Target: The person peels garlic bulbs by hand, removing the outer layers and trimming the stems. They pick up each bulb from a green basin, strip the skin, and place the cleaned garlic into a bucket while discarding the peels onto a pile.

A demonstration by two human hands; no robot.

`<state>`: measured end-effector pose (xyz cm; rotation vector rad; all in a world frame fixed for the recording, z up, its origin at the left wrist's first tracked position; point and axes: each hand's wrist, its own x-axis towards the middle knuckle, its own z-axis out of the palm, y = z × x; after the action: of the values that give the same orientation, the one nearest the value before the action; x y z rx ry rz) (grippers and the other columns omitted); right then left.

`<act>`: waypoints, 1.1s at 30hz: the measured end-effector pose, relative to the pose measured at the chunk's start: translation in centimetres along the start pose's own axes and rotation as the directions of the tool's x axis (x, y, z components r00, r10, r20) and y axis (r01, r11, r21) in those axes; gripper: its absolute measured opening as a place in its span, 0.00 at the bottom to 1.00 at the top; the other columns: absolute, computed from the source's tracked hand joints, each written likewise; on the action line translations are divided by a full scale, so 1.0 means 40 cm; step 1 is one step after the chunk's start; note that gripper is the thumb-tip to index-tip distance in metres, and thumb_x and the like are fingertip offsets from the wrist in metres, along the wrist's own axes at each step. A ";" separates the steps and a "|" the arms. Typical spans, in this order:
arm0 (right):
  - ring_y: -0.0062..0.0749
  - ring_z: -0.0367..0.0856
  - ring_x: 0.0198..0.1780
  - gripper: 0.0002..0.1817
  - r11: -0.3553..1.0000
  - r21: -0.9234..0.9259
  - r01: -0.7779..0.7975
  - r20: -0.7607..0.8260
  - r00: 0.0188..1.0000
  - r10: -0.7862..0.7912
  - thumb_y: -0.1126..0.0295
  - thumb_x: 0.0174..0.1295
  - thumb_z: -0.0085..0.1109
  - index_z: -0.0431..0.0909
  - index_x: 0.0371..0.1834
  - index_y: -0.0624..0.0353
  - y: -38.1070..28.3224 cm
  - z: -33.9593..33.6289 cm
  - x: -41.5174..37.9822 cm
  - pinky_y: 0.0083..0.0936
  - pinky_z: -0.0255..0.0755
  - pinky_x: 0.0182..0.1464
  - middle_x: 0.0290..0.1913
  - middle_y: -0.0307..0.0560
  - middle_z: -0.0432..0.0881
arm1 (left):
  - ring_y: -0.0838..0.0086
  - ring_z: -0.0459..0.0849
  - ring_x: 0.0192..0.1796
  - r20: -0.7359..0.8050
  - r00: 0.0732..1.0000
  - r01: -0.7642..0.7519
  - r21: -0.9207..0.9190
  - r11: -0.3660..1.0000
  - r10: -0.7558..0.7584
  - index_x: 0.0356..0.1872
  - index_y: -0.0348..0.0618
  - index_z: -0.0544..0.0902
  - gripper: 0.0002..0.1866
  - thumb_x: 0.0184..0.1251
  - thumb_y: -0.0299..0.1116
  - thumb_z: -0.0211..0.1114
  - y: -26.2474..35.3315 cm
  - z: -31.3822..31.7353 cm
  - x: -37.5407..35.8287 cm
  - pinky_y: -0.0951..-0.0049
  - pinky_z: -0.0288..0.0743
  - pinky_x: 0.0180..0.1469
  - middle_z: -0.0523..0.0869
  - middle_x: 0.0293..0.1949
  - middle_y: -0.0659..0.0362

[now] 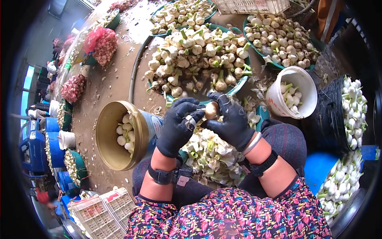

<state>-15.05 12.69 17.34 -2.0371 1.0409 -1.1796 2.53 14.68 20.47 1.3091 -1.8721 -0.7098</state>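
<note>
Both hands wear dark gloves and meet in front of my lap. My right hand (232,121) is closed around a brownish garlic bulb (212,110). My left hand (178,126) touches the bulb's left side, its fingers curled, with a small metal piece (189,121) at the fingers. Under the hands lies a heap of peeled-off garlic skins (211,153) between my knees. Just beyond them stands a large green-rimmed tub (243,79) piled with untrimmed bulbs (195,51).
A tan bucket (104,137) with white bulbs stands left; a white bucket (273,93) with bulbs stands right. Full containers (332,111) line the far right. More tubs of bulbs are ahead. Plastic crates (99,213) are lower left, and a hose (134,75) crosses the floor.
</note>
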 end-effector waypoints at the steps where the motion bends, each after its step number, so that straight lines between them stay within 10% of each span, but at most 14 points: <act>1: 0.45 0.80 0.40 0.35 0.990 0.069 -0.119 0.013 0.993 0.118 0.59 0.44 0.71 0.68 0.54 0.60 -0.003 0.000 0.001 0.30 0.73 0.43 0.44 0.56 0.78 | 0.58 0.79 0.50 0.032 0.999 0.012 -0.037 0.999 -0.011 0.41 0.43 0.82 0.12 0.54 0.30 0.66 0.014 -0.004 -0.002 0.65 0.70 0.54 0.80 0.45 0.50; 5: 0.32 0.81 0.37 0.25 0.788 0.527 -0.319 0.046 0.936 0.348 0.68 0.48 0.69 0.71 0.49 0.61 -0.002 0.007 0.008 0.26 0.76 0.40 0.37 0.47 0.81 | 0.65 0.76 0.54 -0.041 0.993 -0.112 -0.123 0.986 0.108 0.51 0.39 0.77 0.18 0.59 0.30 0.62 0.059 -0.017 -0.008 0.67 0.71 0.55 0.76 0.53 0.51; 6: 0.28 0.81 0.38 0.22 0.506 0.752 -0.423 0.179 0.870 0.460 0.72 0.50 0.68 0.72 0.49 0.62 -0.004 0.005 0.008 0.23 0.76 0.41 0.38 0.45 0.81 | 0.65 0.78 0.51 -0.076 0.968 0.163 -0.539 0.826 -0.240 0.56 0.35 0.72 0.23 0.66 0.41 0.56 0.062 -0.015 -0.023 0.67 0.70 0.54 0.79 0.49 0.53; 8: 0.24 0.80 0.40 0.21 0.431 0.774 -0.464 0.240 0.845 0.477 0.77 0.52 0.65 0.72 0.50 0.63 -0.005 -0.008 0.011 0.21 0.77 0.43 0.40 0.44 0.80 | 0.68 0.79 0.50 -0.114 0.910 0.154 -0.799 0.581 -0.398 0.58 0.32 0.69 0.25 0.68 0.42 0.55 0.052 -0.050 -0.008 0.70 0.72 0.52 0.80 0.47 0.53; 10: 0.26 0.80 0.40 0.22 0.050 0.864 -0.501 0.409 0.757 0.510 0.74 0.53 0.65 0.71 0.51 0.63 -0.008 -0.007 0.014 0.23 0.78 0.43 0.42 0.45 0.80 | 0.73 0.81 0.39 -0.141 0.888 0.162 -0.796 0.583 -0.438 0.60 0.32 0.67 0.24 0.65 0.33 0.56 0.015 -0.046 -0.013 0.74 0.75 0.46 0.81 0.45 0.56; 14: 0.27 0.80 0.41 0.18 -0.097 0.835 -0.541 0.513 0.703 0.493 0.72 0.58 0.61 0.71 0.51 0.63 -0.019 -0.003 0.017 0.25 0.79 0.42 0.42 0.44 0.80 | 0.75 0.80 0.42 0.155 0.907 0.348 -0.799 0.491 -0.391 0.55 0.34 0.72 0.23 0.57 0.27 0.62 0.042 -0.001 -0.016 0.73 0.74 0.47 0.81 0.43 0.55; 16: 0.25 0.80 0.42 0.14 -0.047 0.832 -0.553 0.498 0.705 0.506 0.71 0.59 0.60 0.74 0.48 0.63 -0.021 -0.003 0.008 0.24 0.77 0.45 0.42 0.42 0.80 | 0.74 0.81 0.41 0.060 0.926 0.250 -0.837 0.487 -0.373 0.50 0.33 0.77 0.18 0.58 0.27 0.61 0.021 0.029 -0.021 0.74 0.75 0.45 0.81 0.45 0.55; 19: 0.32 0.78 0.38 0.06 0.803 0.511 -0.306 0.039 0.942 0.334 0.71 0.56 0.59 0.77 0.34 0.62 -0.014 0.008 0.005 0.31 0.71 0.43 0.32 0.44 0.78 | 0.73 0.81 0.40 0.060 0.923 0.273 -0.800 0.535 -0.381 0.46 0.33 0.79 0.14 0.59 0.27 0.61 0.009 0.027 -0.025 0.75 0.76 0.42 0.82 0.45 0.55; 22: 0.45 0.74 0.34 0.05 0.993 -0.098 0.071 -0.073 0.994 -0.079 0.70 0.55 0.57 0.76 0.31 0.60 -0.049 -0.018 0.007 0.39 0.67 0.40 0.29 0.50 0.75 | 0.73 0.81 0.39 -0.057 0.981 0.136 -0.470 0.872 -0.183 0.44 0.33 0.80 0.12 0.60 0.26 0.60 0.013 0.023 -0.024 0.75 0.76 0.39 0.83 0.43 0.55; 26: 0.47 0.72 0.35 0.06 0.989 -0.081 0.121 0.121 0.986 -0.111 0.67 0.55 0.54 0.73 0.29 0.58 -0.052 -0.024 -0.020 0.41 0.65 0.38 0.28 0.50 0.73 | 0.75 0.80 0.39 -0.134 0.958 -0.255 0.014 0.967 0.255 0.44 0.32 0.80 0.11 0.63 0.24 0.56 -0.061 0.031 -0.027 0.77 0.75 0.41 0.82 0.40 0.55; 27: 0.48 0.72 0.32 0.06 0.979 -0.096 0.178 0.163 0.973 -0.161 0.67 0.55 0.56 0.73 0.28 0.58 -0.066 -0.027 -0.019 0.41 0.65 0.35 0.26 0.51 0.73 | 0.73 0.81 0.40 -0.159 0.979 0.031 -0.503 0.864 -0.127 0.46 0.33 0.78 0.12 0.64 0.25 0.56 -0.057 0.031 -0.034 0.76 0.75 0.42 0.82 0.41 0.55; 28: 0.49 0.72 0.29 0.07 0.966 -0.109 0.233 0.205 0.956 -0.208 0.67 0.54 0.57 0.73 0.28 0.59 -0.079 -0.028 -0.021 0.41 0.65 0.32 0.25 0.52 0.72 | 0.71 0.81 0.40 0.017 0.890 0.240 -0.867 0.436 -0.456 0.48 0.33 0.77 0.13 0.64 0.26 0.55 -0.050 0.029 -0.043 0.76 0.75 0.43 0.82 0.41 0.55; 30: 0.48 0.79 0.39 0.09 0.981 -0.171 0.093 0.746 0.663 0.067 0.74 0.52 0.51 0.75 0.37 0.60 -0.074 0.022 -0.059 0.43 0.72 0.39 0.34 0.55 0.79 | 0.67 0.81 0.45 0.083 0.870 0.245 -0.928 0.281 -0.485 0.50 0.35 0.76 0.15 0.64 0.28 0.56 -0.025 0.014 -0.029 0.72 0.76 0.45 0.81 0.44 0.55; 33: 0.51 0.78 0.47 0.15 0.961 -0.261 -0.094 0.836 0.476 0.273 0.74 0.51 0.49 0.74 0.44 0.60 -0.056 0.052 -0.090 0.40 0.72 0.48 0.40 0.60 0.80 | 0.64 0.79 0.50 0.001 0.875 0.109 -0.975 0.196 -0.483 0.50 0.37 0.76 0.17 0.60 0.29 0.59 -0.038 0.019 -0.028 0.62 0.76 0.49 0.79 0.49 0.54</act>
<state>-13.56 17.08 16.49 -2.1444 0.7860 0.1746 2.99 15.26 18.57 0.7979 -0.5213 -1.4598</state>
